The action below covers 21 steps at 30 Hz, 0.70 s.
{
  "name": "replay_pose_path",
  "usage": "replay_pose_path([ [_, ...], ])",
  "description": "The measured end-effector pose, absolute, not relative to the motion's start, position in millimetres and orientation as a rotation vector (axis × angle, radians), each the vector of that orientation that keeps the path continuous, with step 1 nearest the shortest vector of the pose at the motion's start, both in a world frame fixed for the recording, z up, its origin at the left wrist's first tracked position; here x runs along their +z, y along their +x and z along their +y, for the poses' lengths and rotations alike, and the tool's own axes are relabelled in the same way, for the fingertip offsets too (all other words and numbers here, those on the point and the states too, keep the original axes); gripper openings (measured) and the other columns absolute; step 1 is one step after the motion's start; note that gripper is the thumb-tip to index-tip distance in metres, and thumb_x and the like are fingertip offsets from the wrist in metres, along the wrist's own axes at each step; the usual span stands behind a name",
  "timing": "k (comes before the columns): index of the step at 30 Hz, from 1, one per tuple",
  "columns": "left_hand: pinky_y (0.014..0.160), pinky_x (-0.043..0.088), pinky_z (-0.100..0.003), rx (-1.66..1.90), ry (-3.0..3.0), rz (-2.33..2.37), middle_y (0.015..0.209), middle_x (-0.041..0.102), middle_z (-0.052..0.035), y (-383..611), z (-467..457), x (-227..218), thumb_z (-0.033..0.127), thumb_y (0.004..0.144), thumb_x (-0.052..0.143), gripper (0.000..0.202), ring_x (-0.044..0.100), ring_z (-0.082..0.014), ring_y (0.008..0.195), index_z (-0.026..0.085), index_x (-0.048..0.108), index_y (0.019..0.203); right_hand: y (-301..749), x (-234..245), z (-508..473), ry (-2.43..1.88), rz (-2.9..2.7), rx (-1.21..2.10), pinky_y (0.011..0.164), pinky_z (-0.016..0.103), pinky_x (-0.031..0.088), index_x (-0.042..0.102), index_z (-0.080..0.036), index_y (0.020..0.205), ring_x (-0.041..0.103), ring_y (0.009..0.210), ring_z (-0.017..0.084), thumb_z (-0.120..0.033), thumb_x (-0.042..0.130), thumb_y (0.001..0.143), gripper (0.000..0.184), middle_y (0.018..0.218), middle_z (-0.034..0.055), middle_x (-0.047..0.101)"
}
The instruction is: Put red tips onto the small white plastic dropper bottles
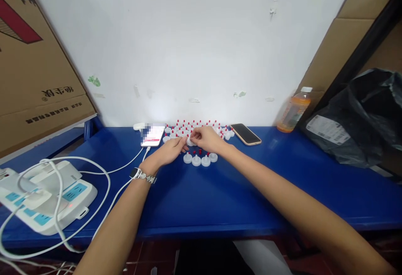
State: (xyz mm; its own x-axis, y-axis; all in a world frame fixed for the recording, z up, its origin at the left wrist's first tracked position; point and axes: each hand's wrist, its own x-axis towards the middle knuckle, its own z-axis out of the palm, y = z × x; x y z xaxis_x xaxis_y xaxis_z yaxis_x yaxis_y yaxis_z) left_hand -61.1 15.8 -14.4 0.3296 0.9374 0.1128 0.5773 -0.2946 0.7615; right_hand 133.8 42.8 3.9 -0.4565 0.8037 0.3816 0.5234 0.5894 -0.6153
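While both hands meet over the blue worktop point(194, 199), I've got the L hand point(171, 149) w/ fingers closed on the side of one white cap point(189, 142), and the R hand point(205, 138) w/ fingers pinched at its top; can't tell from my end if a red tip is btwn them. That cap sits just in front of the cluster of red-tipped caps point(181, 133), w/ loose red tips point(200, 151) and four front-row caps point(196, 160) nearer me. Step in hand, my read: prob. fitting a red tip to this cap. Next move, I'd say, calls for L steadying it upright and a light R pinch, since the top's narrow. Containers: bottle point(293, 111) at far R, capped, w/ what looks like orange liquid, level unclear; black bag point(348, 120) beside it and cardboard box point(40, 65) at L, contents n/a to me.
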Motion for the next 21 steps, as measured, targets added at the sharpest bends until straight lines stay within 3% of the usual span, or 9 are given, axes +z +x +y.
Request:
replay_pose_path([
  [4,0.080,0.055,-0.037,0.815,1.753,1.238,0.098,0.074,-0.0138,-65,19,-13,0.062,0.094,0.037,0.052,0.071,-0.0218,0.084,0.016,0.058,0.099,128,4,58,-1.087,-2.239,0.399,0.064,0.027,0.044,0.068,-0.016,0.073,0.063,0.068,0.016,-0.014,0.061,0.076,0.008,0.074,0.0047,0.071],
  [8,0.073,0.054,-0.035,1.008,1.916,1.363,0.094,0.070,-0.0103,-78,19,1,0.051,0.097,0.036,0.042,0.068,-0.0195,0.076,0.016,0.059,0.098,125,0,59,-1.093,-2.270,0.417,0.063,0.024,0.043,0.069,-0.016,0.077,0.063,0.067,0.015,-0.015,0.061,0.077,0.008,0.074,0.0037,0.071],
  [12,0.081,0.051,-0.035,1.019,2.222,1.603,0.094,0.068,-0.0090,-87,20,1,0.032,0.090,0.050,0.022,0.064,-0.0211,0.085,0.016,0.064,0.094,113,-1,53,-1.120,-2.368,0.421,0.065,0.022,0.043,0.071,-0.016,0.078,0.063,0.071,0.014,-0.014,0.063,0.076,0.008,0.075,0.0029,0.072],
  [18,0.084,0.051,-0.038,0.788,2.400,1.644,0.105,0.064,-0.0131,-79,21,-11,0.028,0.088,0.055,0.032,0.064,-0.0230,0.086,0.012,0.067,0.112,105,1,50,-1.081,-2.431,0.493,0.065,0.021,0.043,0.072,-0.015,0.076,0.063,0.067,0.013,-0.012,0.062,0.074,0.010,0.073,0.0030,0.072],
  [21,0.081,0.050,-0.037,0.767,2.390,1.629,0.099,0.065,-0.0127,-77,20,-10,0.026,0.090,0.052,0.029,0.064,-0.0233,0.085,0.012,0.068,0.110,107,0,49,-1.036,-2.426,0.554,0.063,0.021,0.043,0.073,-0.013,0.077,0.063,0.065,0.013,-0.011,0.061,0.075,0.013,0.070,0.0028,0.072],
])
